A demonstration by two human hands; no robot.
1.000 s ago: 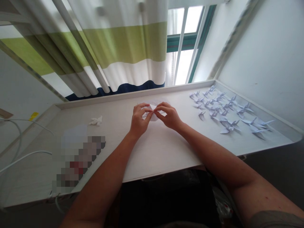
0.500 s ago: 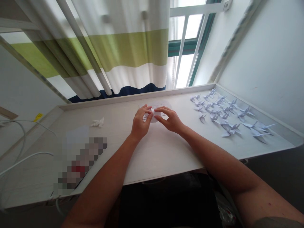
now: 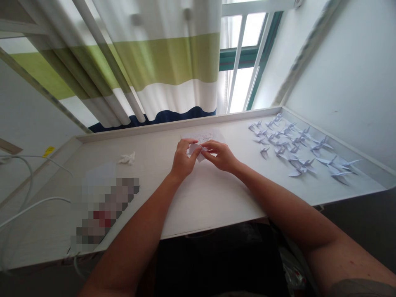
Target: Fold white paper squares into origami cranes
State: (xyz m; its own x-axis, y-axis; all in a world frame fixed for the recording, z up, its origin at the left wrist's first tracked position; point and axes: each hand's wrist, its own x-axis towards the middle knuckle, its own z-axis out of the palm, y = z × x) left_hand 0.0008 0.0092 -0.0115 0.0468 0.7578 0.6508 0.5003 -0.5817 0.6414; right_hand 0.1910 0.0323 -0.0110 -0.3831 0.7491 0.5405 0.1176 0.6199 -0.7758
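Note:
Between my hands, over the middle of the white desk, is a small piece of folded white paper (image 3: 193,148). My left hand (image 3: 183,159) grips its left side between thumb and fingers. The thumb and fingertips of my right hand (image 3: 221,156) pinch the paper's right side. The fingers cover part of the paper, so its full folded shape is hidden. Just behind my hands a flat white sheet with dark marks (image 3: 207,135) lies on the desk.
Several folded white paper cranes (image 3: 292,142) stand on the desk's right side. A crumpled white tissue (image 3: 126,158) lies on the left, near a blurred-out object (image 3: 108,210) and white cables (image 3: 34,202). A raised rim (image 3: 154,126) runs along the back, before a striped curtain (image 3: 167,62).
The folded paper has turned between my fingers and shows more of its face. My right fingers have drawn closer together on it. The view has shifted slightly.

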